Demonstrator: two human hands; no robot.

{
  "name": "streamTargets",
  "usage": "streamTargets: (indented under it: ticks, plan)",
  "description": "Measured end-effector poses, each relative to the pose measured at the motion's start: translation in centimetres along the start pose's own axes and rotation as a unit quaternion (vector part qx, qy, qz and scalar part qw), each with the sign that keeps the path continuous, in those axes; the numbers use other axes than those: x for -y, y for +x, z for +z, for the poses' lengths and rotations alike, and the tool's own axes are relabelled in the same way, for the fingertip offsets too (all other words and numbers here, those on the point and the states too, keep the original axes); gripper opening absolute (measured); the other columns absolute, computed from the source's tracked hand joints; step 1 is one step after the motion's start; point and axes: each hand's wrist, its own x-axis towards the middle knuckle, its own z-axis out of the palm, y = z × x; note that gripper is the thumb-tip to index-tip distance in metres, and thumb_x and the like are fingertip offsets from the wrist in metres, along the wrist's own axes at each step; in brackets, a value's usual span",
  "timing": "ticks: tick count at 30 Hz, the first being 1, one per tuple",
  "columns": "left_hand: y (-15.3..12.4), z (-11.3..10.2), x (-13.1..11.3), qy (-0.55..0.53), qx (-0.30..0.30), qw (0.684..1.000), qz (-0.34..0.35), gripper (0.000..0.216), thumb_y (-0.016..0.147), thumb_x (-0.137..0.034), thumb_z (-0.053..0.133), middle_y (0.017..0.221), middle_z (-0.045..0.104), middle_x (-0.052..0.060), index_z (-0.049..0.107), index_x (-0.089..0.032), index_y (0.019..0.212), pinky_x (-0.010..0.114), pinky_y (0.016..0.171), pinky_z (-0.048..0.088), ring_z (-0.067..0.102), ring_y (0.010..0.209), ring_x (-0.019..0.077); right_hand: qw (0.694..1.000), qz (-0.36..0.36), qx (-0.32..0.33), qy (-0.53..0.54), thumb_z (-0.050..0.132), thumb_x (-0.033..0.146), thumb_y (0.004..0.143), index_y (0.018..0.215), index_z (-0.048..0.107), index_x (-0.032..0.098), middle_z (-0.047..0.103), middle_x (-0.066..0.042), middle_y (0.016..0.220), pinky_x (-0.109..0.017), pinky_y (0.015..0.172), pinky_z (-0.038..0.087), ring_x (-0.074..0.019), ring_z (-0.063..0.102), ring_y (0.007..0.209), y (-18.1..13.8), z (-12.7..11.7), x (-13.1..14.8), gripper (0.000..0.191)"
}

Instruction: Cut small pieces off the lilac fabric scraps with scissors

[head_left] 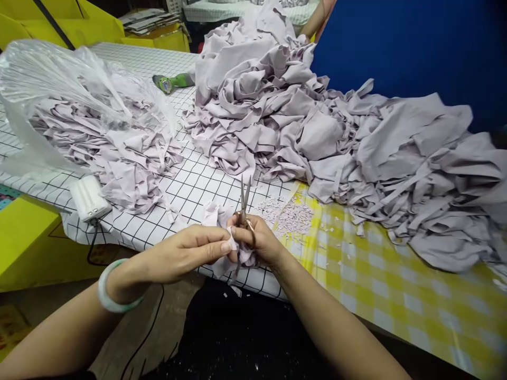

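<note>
My left hand [186, 253], with a pale green bangle on the wrist, pinches a small piece of lilac fabric [216, 216] at the table's front edge. My right hand [259, 243] is closed round a pair of small scissors [244, 200] whose blades point up and away, slightly apart. The two hands touch over the fabric piece. Just beyond them lies a scatter of tiny lilac fabric snippets [291, 214] on the tablecloth.
A big heap of lilac fabric [317, 132] covers the table's right and back. A clear plastic bag [59, 95] with more pieces lies left. A white power bank [87, 198] sits near the left edge, a green tool [172, 83] behind. Another person's arm [317, 18] shows at the top.
</note>
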Motion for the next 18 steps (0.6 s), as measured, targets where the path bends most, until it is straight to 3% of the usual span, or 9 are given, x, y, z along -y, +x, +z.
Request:
streamTargets:
  ticks: [3, 5, 8, 11, 14, 18]
  plan:
    - [1.2, 1.5, 0.5, 0.036, -0.088, 0.988, 0.125, 0.027, 0.101, -0.03, 0.053, 0.1, 0.063, 0.01, 0.074, -0.017, 0.089, 0.035, 0.092, 0.049, 0.059, 0.1, 0.022, 1.0, -0.013, -0.005, 0.02, 0.087, 0.045, 0.062, 0.074, 0.063, 0.019, 0.056, 0.003, 0.065, -0.023, 0.055, 0.04, -0.0108, 0.049, 0.058, 0.0, 0.6, -0.9, 0.038]
    - [2.3, 2.6, 1.6, 0.004, -0.159, 0.97, 0.181, 0.028, 0.101, -0.03, 0.053, 0.107, 0.06, 0.011, 0.073, -0.018, 0.085, 0.037, 0.095, 0.048, 0.056, 0.108, 0.0236, 0.999, -0.025, -0.014, 0.032, 0.085, 0.055, 0.063, 0.071, 0.061, 0.02, 0.057, 0.002, 0.066, -0.025, 0.059, 0.044, -0.0134, 0.052, 0.062, -0.2, 0.8, -1.4, 0.043]
    - [3.9, 4.0, 3.6, -0.086, -0.238, 0.947, 0.197, 0.03, 0.103, -0.029, 0.05, 0.091, 0.057, 0.008, 0.072, -0.019, 0.085, 0.031, 0.079, 0.049, 0.056, 0.096, 0.0204, 1.0, -0.017, -0.012, -0.011, 0.081, 0.066, 0.065, 0.069, 0.058, 0.02, 0.057, 0.001, 0.067, -0.027, 0.063, 0.045, -0.015, 0.054, 0.066, -0.9, 0.2, -1.3, 0.051]
    - [4.6, 4.8, 4.8, -0.117, -0.268, 0.94, 0.174, 0.029, 0.103, -0.029, 0.05, 0.086, 0.051, 0.007, 0.071, -0.018, 0.086, 0.028, 0.066, 0.043, 0.052, 0.089, 0.019, 0.99, -0.03, -0.054, -0.13, 0.079, 0.065, 0.07, 0.079, 0.06, 0.02, 0.059, 0.001, 0.073, -0.027, 0.067, 0.045, -0.0148, 0.054, 0.07, -2.4, -1.4, -0.4, 0.05]
    - [4.7, 5.4, 5.0, -0.12, -0.259, 0.947, 0.147, 0.032, 0.103, -0.029, 0.047, 0.089, 0.049, 0.007, 0.07, -0.017, 0.084, 0.029, 0.063, 0.04, 0.05, 0.086, 0.0187, 0.949, -0.064, -0.114, -0.287, 0.071, 0.066, 0.078, 0.081, 0.061, 0.019, 0.06, -0.001, 0.077, -0.029, 0.068, 0.043, -0.0161, 0.054, 0.072, -4.6, -2.9, 0.7, 0.048]
    - [5.1, 6.2, 4.8, -0.096, -0.242, 0.954, 0.15, 0.034, 0.102, -0.028, 0.043, 0.099, 0.05, 0.008, 0.067, -0.018, 0.08, 0.031, 0.069, 0.042, 0.05, 0.093, 0.0213, 0.858, -0.112, -0.117, -0.487, 0.069, 0.068, 0.078, 0.066, 0.058, 0.019, 0.056, -0.001, 0.066, -0.031, 0.068, 0.039, -0.0165, 0.052, 0.067, -7.2, -3.7, 1.6, 0.052]
